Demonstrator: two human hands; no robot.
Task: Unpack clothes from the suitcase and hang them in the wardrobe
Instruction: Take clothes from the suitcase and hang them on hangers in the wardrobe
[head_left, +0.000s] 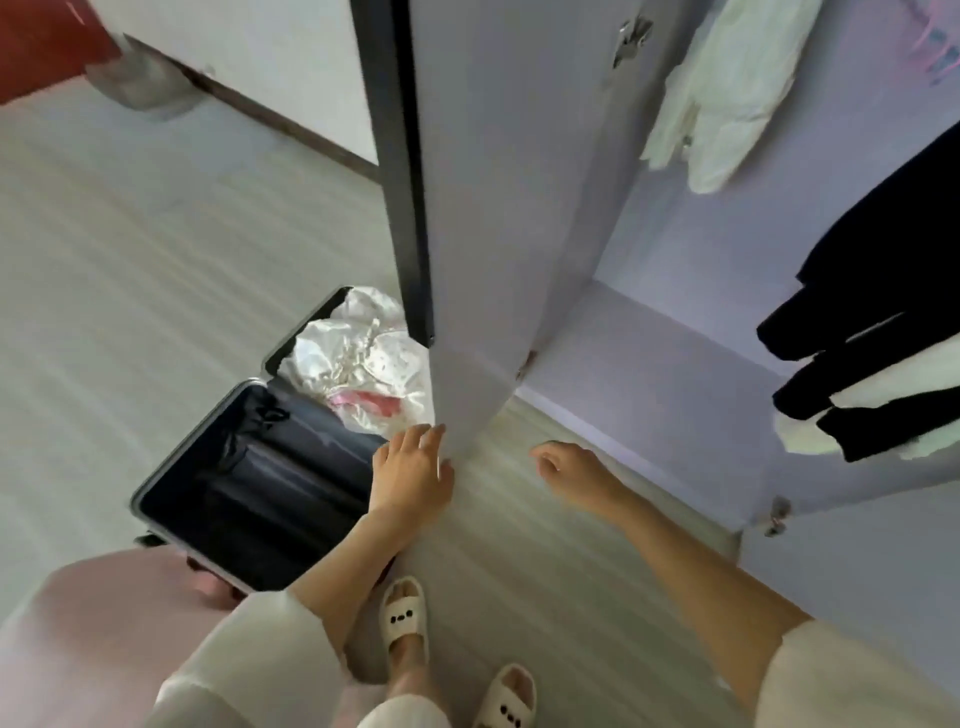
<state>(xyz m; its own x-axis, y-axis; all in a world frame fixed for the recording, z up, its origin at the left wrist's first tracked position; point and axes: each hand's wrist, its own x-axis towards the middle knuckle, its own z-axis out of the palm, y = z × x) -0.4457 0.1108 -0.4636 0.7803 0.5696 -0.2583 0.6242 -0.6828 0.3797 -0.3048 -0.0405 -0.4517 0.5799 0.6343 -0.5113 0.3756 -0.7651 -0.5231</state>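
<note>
An open dark suitcase (249, 483) lies on the floor at the left. Its near half looks dark inside; its far half holds crumpled white and pink clothes (358, 364). The open wardrobe door (488, 234) stands between the suitcase and the wardrobe interior (675, 364). Inside hang a white garment (727, 93) and black clothes (878, 312). My left hand (410, 473) reaches forward with straight fingers touching the door's lower edge, above the suitcase. My right hand (571, 473) hangs over the floor in front of the wardrobe, fingers loosely curled, holding nothing.
The pale wood-look floor (130, 260) spreads out left of the suitcase. A grey bin (140, 83) stands by the far wall. My feet in white slippers (405, 618) are at the bottom. A second wardrobe door (852, 582) stands open at the right.
</note>
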